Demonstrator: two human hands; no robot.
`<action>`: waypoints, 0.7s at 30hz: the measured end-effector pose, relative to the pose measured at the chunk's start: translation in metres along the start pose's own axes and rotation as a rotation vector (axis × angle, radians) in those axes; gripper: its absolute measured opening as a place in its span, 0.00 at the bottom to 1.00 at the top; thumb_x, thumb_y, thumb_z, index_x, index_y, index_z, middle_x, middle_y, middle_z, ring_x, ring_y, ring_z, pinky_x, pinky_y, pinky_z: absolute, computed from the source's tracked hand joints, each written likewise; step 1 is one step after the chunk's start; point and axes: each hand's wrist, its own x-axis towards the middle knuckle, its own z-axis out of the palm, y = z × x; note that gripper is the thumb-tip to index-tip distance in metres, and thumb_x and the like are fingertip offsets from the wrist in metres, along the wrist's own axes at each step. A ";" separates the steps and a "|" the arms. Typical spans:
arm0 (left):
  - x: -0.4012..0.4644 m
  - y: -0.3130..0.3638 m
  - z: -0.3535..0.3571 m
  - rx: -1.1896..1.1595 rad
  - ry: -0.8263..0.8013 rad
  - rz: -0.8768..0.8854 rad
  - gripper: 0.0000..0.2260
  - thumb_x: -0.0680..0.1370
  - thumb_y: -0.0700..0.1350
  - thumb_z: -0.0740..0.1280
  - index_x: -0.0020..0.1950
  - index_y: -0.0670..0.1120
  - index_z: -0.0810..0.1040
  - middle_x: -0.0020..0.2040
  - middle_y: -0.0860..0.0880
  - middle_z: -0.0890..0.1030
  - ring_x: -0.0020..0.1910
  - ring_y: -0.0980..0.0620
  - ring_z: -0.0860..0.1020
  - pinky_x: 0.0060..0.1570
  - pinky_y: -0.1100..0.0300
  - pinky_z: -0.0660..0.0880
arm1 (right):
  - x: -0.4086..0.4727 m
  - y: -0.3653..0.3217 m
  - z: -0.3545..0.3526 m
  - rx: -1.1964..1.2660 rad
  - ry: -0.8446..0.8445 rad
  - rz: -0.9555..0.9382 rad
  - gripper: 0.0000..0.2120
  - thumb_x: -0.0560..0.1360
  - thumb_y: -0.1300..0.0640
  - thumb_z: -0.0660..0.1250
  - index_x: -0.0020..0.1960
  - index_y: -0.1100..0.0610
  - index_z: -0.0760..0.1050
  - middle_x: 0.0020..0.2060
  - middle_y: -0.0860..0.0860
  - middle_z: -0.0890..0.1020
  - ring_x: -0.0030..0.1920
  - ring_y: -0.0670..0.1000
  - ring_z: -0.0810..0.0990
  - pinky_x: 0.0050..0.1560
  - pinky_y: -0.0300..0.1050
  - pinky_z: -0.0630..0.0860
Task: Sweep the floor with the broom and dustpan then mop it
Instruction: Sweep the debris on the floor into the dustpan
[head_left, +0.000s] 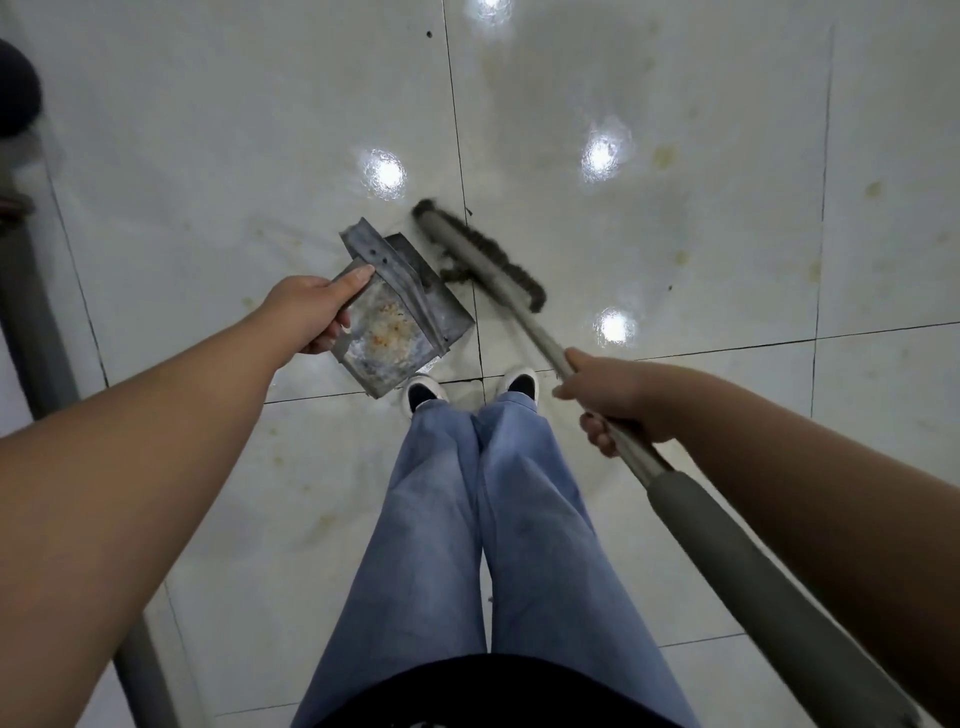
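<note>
From the head camera, looking straight down, the left hand (311, 312) holds a flat, dull grey metal dustpan (400, 317) by its near edge, thumb on top and fingers curled beneath, so that grip is clamped on the pan. The pan is tilted, with orange-brown crumbs and pale dust (387, 330) lying on its inner face. Just to its right is the head of a long-handled broom with dark grey bristles (480, 254), which meets the glossy white tiled floor (675, 234) beside the pan's far corner. The right hand (613, 397) is wrapped around the broom's grey metal shaft, above a thicker grey sleeve on the handle; that grip is closed on the broom. Below stand blue denim trouser legs (483, 519) and white shoes (423, 392). Yellowish stains (665, 156) mark the tiles at right.
</note>
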 end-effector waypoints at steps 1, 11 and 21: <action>0.000 -0.001 0.000 -0.001 0.002 0.000 0.24 0.74 0.61 0.65 0.31 0.42 0.71 0.29 0.44 0.70 0.27 0.49 0.67 0.34 0.61 0.69 | -0.003 -0.001 0.003 -0.003 -0.042 0.009 0.06 0.81 0.60 0.51 0.57 0.52 0.61 0.18 0.50 0.65 0.13 0.44 0.61 0.17 0.30 0.64; -0.001 -0.037 -0.031 0.140 0.043 0.056 0.18 0.76 0.59 0.63 0.36 0.46 0.74 0.35 0.49 0.75 0.33 0.55 0.72 0.40 0.61 0.70 | -0.062 -0.010 -0.063 0.318 -0.006 0.141 0.18 0.81 0.55 0.54 0.67 0.39 0.66 0.17 0.49 0.63 0.11 0.42 0.59 0.13 0.25 0.58; -0.016 -0.050 -0.038 0.069 -0.057 0.076 0.04 0.77 0.43 0.66 0.52 0.46 0.75 0.40 0.52 0.74 0.31 0.63 0.76 0.30 0.73 0.68 | -0.052 -0.036 -0.069 0.179 0.220 -0.006 0.21 0.81 0.58 0.52 0.71 0.42 0.61 0.28 0.51 0.61 0.12 0.41 0.59 0.14 0.25 0.58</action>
